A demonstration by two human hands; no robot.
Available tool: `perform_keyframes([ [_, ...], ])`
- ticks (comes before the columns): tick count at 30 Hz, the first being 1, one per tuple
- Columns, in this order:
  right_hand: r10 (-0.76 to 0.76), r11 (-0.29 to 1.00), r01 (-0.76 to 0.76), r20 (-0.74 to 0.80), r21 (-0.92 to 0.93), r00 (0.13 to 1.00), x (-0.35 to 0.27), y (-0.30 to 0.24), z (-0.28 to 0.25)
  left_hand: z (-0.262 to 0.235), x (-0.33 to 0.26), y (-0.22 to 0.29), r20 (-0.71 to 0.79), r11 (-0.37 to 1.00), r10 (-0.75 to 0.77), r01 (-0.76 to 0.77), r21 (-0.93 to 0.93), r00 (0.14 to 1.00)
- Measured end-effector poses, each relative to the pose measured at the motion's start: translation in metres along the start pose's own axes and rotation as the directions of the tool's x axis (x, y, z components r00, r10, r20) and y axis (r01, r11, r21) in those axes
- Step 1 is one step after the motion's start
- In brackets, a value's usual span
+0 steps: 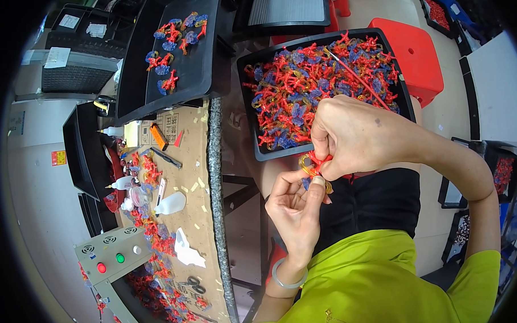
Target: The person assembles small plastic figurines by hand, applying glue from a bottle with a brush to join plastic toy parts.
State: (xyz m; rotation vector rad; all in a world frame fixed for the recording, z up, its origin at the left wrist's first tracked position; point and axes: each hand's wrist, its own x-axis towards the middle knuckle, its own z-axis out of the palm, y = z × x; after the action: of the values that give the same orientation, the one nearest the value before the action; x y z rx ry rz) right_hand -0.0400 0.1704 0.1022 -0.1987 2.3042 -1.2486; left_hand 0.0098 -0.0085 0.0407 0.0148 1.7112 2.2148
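Close in front of my lap, both hands meet on a small plastic toy figure [312,164] in red, translucent yellow and blue. My left hand [295,215], with a pale bangle at its wrist, pinches the lower yellow-and-blue end between thumb and fingers. From above, my right hand [355,136] grips the red part, its fingers curled and partly hiding it. Just beyond the hands is a black tray [287,155] heaped with similar figures. Across that heap lies a thin red stick [358,78], perhaps a brush.
To the left, a workbench [199,159] carries white squeeze bottles [170,204], an orange box cutter [159,136], scissors [196,284] and more figures. Its far end holds a black tray [187,85] with several figures. A grey machine [110,256] has coloured buttons. Red stools [407,55] stand beyond.
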Motion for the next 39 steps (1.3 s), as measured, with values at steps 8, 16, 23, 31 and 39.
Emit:
perform_keyframes([
  [8, -0.009, 0.999, 0.009, -0.004, -0.046, 1.000, 0.005, 0.006, 0.001, -0.001, 0.002, -0.002, 0.010, 1.000, -0.024, 0.024, -0.002, 1.000],
  [16, -0.016, 0.999, 0.015, -0.009, -0.049, 1.000, 0.004, 0.007, 0.003, -0.001, 0.003, -0.005, 0.027, 0.999, -0.035, 0.036, -0.040, 0.999],
  [23, -0.093, 0.996, 0.092, -0.030, -0.008, 0.995, 0.003, 0.017, 0.005, -0.012, 0.012, -0.012, 0.176, 0.933, -0.226, 0.265, -0.243, 0.958],
  [31, -0.057, 0.998, 0.057, 0.136, 0.004, 0.989, -0.002, 0.015, -0.004, -0.011, 0.011, -0.013, 0.166, 0.881, -0.320, 0.357, -0.311, 0.933],
  [39, -0.401, 0.911, 0.355, -0.249, -0.210, 0.882, -0.008, 0.023, 0.019, -0.003, 0.007, -0.010, 0.078, 0.930, -0.197, 0.212, -0.301, 0.977],
])
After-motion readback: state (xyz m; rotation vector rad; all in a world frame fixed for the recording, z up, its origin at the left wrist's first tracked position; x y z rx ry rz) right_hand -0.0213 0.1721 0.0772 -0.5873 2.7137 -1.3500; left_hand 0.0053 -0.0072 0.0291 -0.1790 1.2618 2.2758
